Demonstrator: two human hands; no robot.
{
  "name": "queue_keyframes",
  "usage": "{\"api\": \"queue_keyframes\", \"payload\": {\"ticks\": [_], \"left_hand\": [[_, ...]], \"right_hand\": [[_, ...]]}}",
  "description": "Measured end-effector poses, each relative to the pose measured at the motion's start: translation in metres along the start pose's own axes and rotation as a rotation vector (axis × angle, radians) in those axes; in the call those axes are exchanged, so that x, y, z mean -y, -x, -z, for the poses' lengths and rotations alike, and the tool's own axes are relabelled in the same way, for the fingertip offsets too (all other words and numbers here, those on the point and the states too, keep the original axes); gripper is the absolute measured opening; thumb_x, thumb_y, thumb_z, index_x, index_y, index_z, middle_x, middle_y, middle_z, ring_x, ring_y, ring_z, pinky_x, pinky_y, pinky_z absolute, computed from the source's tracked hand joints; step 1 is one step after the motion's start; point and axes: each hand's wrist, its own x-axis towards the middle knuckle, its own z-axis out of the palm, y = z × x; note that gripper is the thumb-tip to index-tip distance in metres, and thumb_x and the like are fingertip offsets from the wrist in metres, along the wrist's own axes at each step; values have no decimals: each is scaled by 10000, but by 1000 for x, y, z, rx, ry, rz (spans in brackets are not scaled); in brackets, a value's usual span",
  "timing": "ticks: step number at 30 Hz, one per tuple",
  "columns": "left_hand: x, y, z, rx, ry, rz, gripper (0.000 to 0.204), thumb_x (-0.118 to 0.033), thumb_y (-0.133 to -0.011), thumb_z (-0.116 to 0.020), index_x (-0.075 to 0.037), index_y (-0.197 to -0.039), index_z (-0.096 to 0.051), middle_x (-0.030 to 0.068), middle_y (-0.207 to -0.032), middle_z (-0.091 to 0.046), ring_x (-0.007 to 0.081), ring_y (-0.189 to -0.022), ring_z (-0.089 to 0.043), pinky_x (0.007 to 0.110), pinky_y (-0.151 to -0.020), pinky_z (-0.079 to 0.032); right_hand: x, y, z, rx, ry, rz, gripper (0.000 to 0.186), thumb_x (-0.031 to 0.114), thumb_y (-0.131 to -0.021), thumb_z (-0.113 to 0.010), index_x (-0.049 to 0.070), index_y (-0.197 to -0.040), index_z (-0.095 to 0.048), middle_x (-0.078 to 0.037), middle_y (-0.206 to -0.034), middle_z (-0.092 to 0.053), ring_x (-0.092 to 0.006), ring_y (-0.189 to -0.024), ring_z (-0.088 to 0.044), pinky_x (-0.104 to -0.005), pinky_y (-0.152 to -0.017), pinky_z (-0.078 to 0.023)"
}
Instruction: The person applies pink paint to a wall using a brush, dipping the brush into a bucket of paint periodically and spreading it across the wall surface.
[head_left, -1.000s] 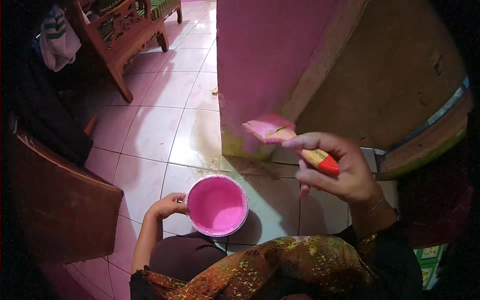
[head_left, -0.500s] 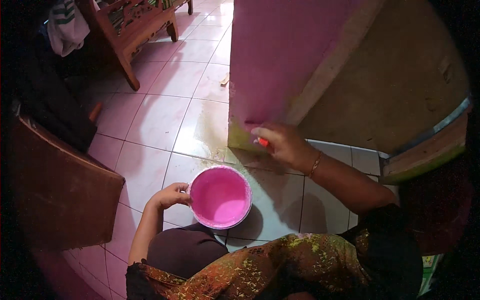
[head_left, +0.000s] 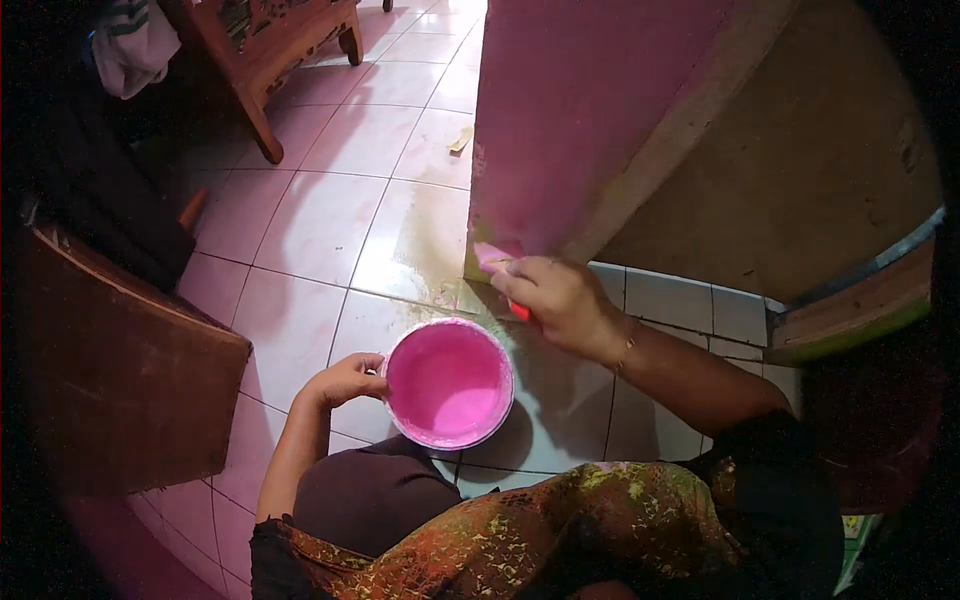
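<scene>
My left hand (head_left: 352, 380) grips the rim of a white bucket (head_left: 452, 445) whose inside is coated with bright pink paint (head_left: 450, 385). The bucket is held upright above the tiled floor, by my knee. My right hand (head_left: 560, 305) is closed round the red handle of a paintbrush (head_left: 519, 310). Its pink-covered head touches the lower corner of the wall (head_left: 570, 120), where a pink coat meets a yellow-green patch close to the floor. Part of the brush is hidden behind my fingers.
A brown wooden panel (head_left: 140, 370) stands at the left. Farther off is a carved wooden bench (head_left: 270, 60) with a white cloth (head_left: 135, 45) beside it. A brown door-like board (head_left: 780, 150) slants away at the right. A small scrap (head_left: 461, 140) lies on the white tiles (head_left: 300, 300).
The brush has shifted slightly left and its pink head now shows at the wall's corner. The bucket sits a little farther right and up in view, as the whole view has shifted slightly.
</scene>
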Motion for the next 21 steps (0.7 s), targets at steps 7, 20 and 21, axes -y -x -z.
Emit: {"api": "queue_keyframes", "payload": {"ticks": [7,20,21], "left_hand": [[3,4,-2,-50,46,-11,191,-65,-738,-649,11,-905,-598,69,-829,-632,151,-768,-625,286,-759,-516],[-4,7,-6,-47,52,-16,255,-72,-734,-655,40,-955,-593,84,-849,-628,158,-802,-618,293,-787,-511],[-4,8,-5,-48,54,-16,255,-72,-734,-655,40,-955,-593,84,-849,-628,158,-802,-618,293,-787,-511]], "right_hand": [[-7,-35,28,60,-38,-200,378,-39,-720,-598,45,-1089,-597,-122,-890,-599,-282,-736,-607,-347,-655,-499],[-24,-7,-27,267,-11,-264,341,13,-736,-622,84,-1070,-619,-85,-752,-564,-272,-662,-580,-364,-608,-482],[-28,-10,-21,187,-44,-289,360,10,-744,-626,99,-1092,-615,-82,-764,-568,-256,-665,-583,-349,-595,-480]]}}
